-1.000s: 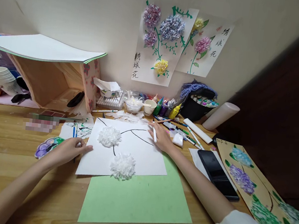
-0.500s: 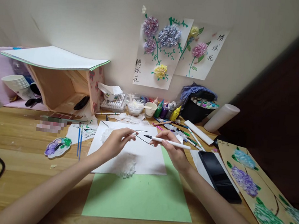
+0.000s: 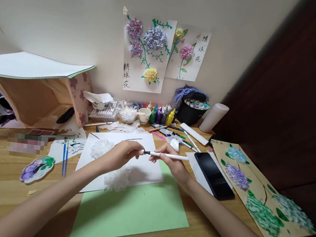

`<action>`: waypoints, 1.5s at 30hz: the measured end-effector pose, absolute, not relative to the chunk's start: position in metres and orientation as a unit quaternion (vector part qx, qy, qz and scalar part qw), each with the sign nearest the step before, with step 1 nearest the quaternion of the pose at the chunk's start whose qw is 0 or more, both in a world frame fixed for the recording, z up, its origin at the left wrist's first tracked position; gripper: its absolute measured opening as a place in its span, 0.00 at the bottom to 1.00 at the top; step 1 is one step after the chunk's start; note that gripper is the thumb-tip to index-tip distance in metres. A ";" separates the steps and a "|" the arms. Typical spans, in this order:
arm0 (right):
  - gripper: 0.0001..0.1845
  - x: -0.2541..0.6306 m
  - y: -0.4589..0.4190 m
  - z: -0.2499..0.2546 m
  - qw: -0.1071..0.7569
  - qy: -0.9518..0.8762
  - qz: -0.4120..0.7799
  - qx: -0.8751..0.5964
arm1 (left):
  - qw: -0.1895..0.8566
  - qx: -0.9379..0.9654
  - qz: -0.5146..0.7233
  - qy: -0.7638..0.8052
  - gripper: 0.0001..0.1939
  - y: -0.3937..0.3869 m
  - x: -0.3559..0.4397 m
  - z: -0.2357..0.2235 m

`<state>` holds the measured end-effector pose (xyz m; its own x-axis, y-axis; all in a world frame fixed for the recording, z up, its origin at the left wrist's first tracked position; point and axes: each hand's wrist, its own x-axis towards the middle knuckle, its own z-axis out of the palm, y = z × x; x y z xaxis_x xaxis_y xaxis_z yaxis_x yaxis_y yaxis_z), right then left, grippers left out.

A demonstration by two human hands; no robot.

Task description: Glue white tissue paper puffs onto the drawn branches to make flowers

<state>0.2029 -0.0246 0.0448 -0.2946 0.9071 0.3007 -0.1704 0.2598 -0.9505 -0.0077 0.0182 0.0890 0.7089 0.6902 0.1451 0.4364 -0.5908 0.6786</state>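
Observation:
My right hand (image 3: pixel 171 160) is closed around a white brush-tip pen (image 3: pixel 174 156), held almost level above the white paper (image 3: pixel 145 172). Its black tip points left and meets the fingertips of my left hand (image 3: pixel 123 152). Those fingers are pinched on a small white piece, mostly hidden, so I cannot tell what it is. Below lie two fluffy white paper-scrap clusters: one cluster (image 3: pixel 101 148) is left of my left hand, the other cluster (image 3: pixel 117 178) partly under my left wrist. Thin dark lines are drawn on the paper, which overlaps a green sheet (image 3: pixel 135 212).
A black phone (image 3: pixel 213 175) and a tan flower picture (image 3: pixel 263 197) lie to the right. Loose pens, paint bottles (image 3: pixel 160 115), a paper cup (image 3: pixel 144 115) and a black pen holder (image 3: pixel 190 111) line the back. Blue brushes (image 3: pixel 65 159) and a painted palette (image 3: pixel 37 169) lie left.
The pen's tip has come left to my left fingertips, and the hands are closer together. The whole view has shifted to the right.

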 end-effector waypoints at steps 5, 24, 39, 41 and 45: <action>0.08 0.216 -0.034 0.046 0.505 -0.645 0.487 -0.305 | 0.363 0.888 0.100 0.263 0.18 0.022 0.016 0.108; 0.16 0.308 -0.006 0.012 0.323 -0.663 0.030 -0.674 | 0.082 0.856 0.100 0.500 0.24 0.054 0.192 0.052; 0.08 0.295 -0.006 0.017 0.496 -0.585 0.175 -0.617 | 0.084 0.877 0.141 0.451 0.10 0.043 0.134 0.054; 0.10 0.286 -0.009 0.021 0.534 -0.570 0.256 -0.569 | 0.114 0.878 0.174 0.431 0.11 0.033 0.115 0.057; 0.12 0.265 -0.019 0.024 0.536 -0.556 0.344 -0.535 | 0.122 0.884 0.199 0.404 0.12 0.015 0.092 0.059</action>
